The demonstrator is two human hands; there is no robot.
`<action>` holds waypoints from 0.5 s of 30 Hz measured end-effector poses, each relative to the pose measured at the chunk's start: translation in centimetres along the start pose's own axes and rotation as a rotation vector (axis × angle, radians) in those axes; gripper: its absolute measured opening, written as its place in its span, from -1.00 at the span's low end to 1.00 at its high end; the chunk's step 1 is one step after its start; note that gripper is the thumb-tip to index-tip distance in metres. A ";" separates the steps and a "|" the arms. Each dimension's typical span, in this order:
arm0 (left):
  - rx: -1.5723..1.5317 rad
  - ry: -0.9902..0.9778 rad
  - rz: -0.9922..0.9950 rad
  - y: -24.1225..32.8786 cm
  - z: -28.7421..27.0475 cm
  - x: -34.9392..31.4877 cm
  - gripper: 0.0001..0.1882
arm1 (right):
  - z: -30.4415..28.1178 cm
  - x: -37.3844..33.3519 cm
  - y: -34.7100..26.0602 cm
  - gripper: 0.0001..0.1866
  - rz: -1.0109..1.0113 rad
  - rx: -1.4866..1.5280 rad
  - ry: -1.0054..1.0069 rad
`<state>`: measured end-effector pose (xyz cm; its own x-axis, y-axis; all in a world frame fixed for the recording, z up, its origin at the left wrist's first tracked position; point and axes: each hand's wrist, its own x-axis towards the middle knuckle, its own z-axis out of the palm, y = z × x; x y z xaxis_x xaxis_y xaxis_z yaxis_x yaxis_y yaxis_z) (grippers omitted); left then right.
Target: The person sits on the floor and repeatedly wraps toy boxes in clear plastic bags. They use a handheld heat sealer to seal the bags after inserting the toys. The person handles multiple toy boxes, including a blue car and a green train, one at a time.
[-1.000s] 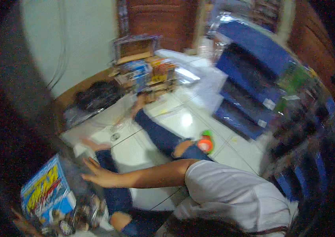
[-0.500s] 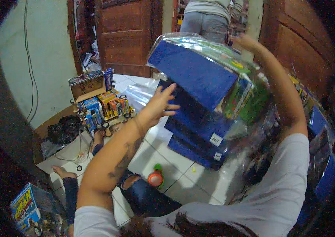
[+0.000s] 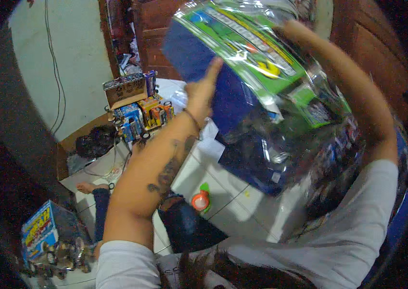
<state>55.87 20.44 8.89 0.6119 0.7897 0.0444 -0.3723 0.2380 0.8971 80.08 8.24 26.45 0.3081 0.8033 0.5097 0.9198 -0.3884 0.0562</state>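
A large green printed box (image 3: 261,53) in clear plastic is tilted up before me, its plain blue side toward the left. My left hand (image 3: 203,91) rests against that blue side with its index finger stretched out and holds nothing. At the box's far upper edge, my right hand (image 3: 291,32) grips the plastic-wrapped box; its fingertips are blurred and partly hidden. Below the raised box, more dark blue boxes in clear plastic (image 3: 247,166) are stacked on the floor, partly covered by the wrapping.
An orange tape roll (image 3: 200,201) with a green part lies on the tiled floor. Toy vehicles and small boxes (image 3: 136,115) stand at left, beside a black plastic bag (image 3: 99,140). A blue and yellow box (image 3: 40,233) sits lower left. Brown wooden doors (image 3: 158,43) stand behind.
The green box has risen and tipped, so its printed face now shows. My left hand has moved up and come against its blue side. My right hand has moved up with the box.
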 end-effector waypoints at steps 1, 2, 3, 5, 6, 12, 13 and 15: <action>-0.062 -0.108 0.090 2.2 -2.0 -1.9 -0.01 | -0.9 -0.7 -2.8 -0.55 -0.107 0.002 -0.001; 0.075 -0.053 0.218 4.4 -4.8 -3.9 -0.12 | -1.5 -1.6 -5.9 -0.60 -0.133 0.034 -0.070; 0.140 -0.061 0.239 6.7 -7.9 -5.9 -0.23 | -1.9 -2.2 -9.4 -0.67 -0.043 0.138 -0.078; 0.295 -0.159 0.267 10.4 -14.9 -9.7 -0.23 | -2.6 -4.3 -16.4 -0.72 -0.329 -0.092 -0.404; 0.438 0.026 0.163 12.7 -18.8 -11.7 -0.33 | -1.1 -6.4 -20.2 -0.72 -0.340 0.107 -0.279; 0.989 0.275 0.170 15.9 -37.9 -20.5 -0.17 | 10.3 -25.2 -38.5 -0.66 -0.133 1.580 -0.633; 1.088 0.154 0.116 15.0 -39.7 -21.4 -0.15 | 11.9 -28.6 -40.1 -0.64 -0.142 1.717 -0.608; 1.291 0.093 0.007 11.8 -43.1 -23.0 -0.10 | 14.3 -34.9 -42.7 -0.60 0.064 2.166 -0.917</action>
<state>7.32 29.44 -0.47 0.5429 0.8371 0.0671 0.5957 -0.4402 0.6718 33.52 3.29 -6.04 -0.2392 0.9684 0.0701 -0.4502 -0.0467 -0.8917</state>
